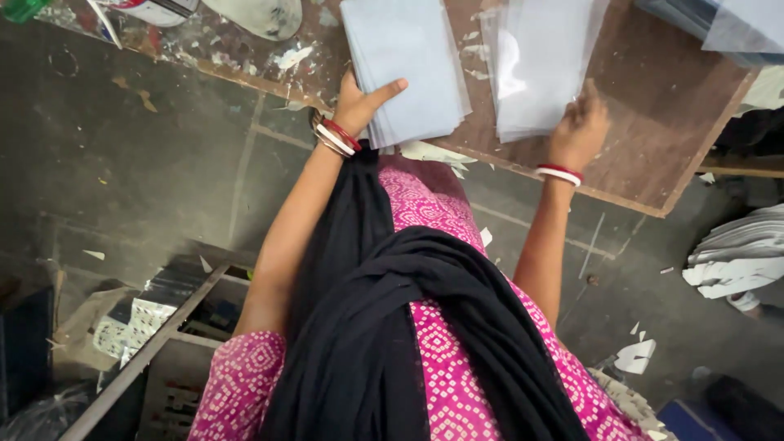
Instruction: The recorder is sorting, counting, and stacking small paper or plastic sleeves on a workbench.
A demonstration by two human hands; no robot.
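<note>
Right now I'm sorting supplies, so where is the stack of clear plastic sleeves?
In the head view, the clear plastic sleeves lie on the brown table, under the right hand, right of the pale blue stack.

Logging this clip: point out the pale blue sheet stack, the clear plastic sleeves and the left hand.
Pale blue sheet stack [408, 57], head view, middle.
Clear plastic sleeves [539, 57], head view, middle.
Left hand [359, 102], head view, back.

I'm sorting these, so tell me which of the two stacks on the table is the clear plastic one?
The stack of clear sleeves under the right hand; it is see-through and glossy, while the stack at the left hand is opaque pale blue.
</note>
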